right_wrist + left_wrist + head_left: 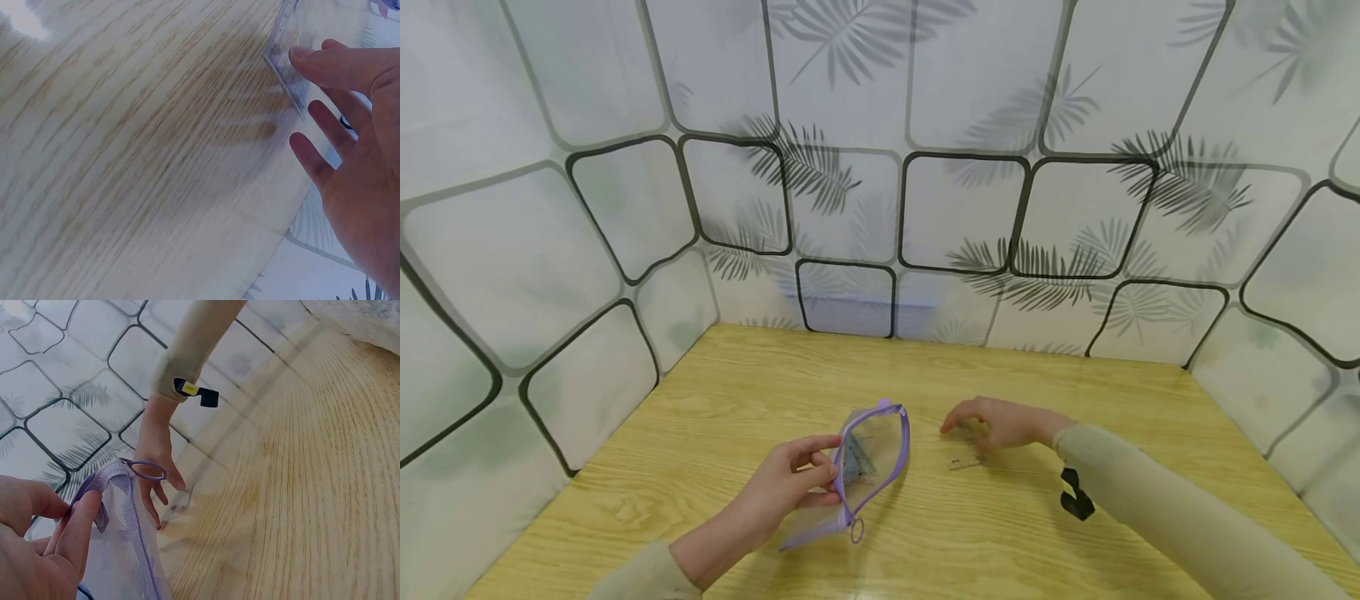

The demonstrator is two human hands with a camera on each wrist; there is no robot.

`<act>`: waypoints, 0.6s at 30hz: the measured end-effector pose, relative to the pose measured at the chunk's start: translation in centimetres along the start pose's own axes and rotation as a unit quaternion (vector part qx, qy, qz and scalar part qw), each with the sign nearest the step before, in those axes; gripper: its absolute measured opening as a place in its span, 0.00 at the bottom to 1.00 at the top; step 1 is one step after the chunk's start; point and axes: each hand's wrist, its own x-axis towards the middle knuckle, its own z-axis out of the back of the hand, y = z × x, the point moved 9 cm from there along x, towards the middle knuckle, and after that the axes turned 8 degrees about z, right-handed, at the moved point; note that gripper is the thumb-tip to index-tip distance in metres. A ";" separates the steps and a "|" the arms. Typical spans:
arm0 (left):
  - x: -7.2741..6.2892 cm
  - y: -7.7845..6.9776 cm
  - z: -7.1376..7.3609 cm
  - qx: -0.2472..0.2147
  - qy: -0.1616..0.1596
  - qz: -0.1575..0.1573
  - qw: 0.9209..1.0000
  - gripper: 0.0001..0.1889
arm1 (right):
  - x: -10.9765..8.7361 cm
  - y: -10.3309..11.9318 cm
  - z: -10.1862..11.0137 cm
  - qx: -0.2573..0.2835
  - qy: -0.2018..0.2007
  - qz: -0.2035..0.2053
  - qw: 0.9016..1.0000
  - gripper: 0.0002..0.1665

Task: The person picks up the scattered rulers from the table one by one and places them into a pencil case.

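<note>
My left hand [786, 483] pinches the near edge of a clear mesh zipper pouch [905, 442] with purple trim, fingers and thumb on its rim. The pouch mouth gapes towards the right, and a ring pull [857, 531] hangs at its lower corner. Through the opening shows a bluish set square [856, 460]; anything else inside is hard to make out. To the right of the pouch, my right hand [1000, 423] pinches a transparent set square [284, 75] between thumb and fingertips. That piece is tilted just over the tabletop, with printed scale marks along one edge.
A wood-grain table [715, 400] lies under both hands. Behind it and along its sides hangs a pale curtain [962, 208] with dark outlines and leaf prints. A black strap end [1077, 496] hangs from the right sleeve.
</note>
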 end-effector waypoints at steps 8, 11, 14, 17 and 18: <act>-0.1 0.0 0.0 0.001 -0.005 0.005 1.000 0.31 | -0.4 -0.1 -0.5 -0.033 0.009 0.003 0.999 0.38; -0.1 0.0 0.1 0.002 -0.005 0.005 1.000 0.30 | -0.4 -0.3 -0.5 -0.044 0.008 0.000 0.999 0.37; 0.0 0.1 0.0 0.002 -0.003 0.004 1.000 0.30 | -0.5 -0.4 -0.3 -0.063 0.006 -0.001 0.998 0.36; 0.0 0.1 0.0 0.001 -0.001 0.003 1.000 0.31 | -0.6 -0.6 -0.1 -0.069 0.005 -0.013 0.998 0.35; 0.0 0.1 0.0 0.001 -0.001 0.003 1.000 0.31 | -0.7 -0.7 -0.1 -0.069 0.004 -0.016 0.997 0.34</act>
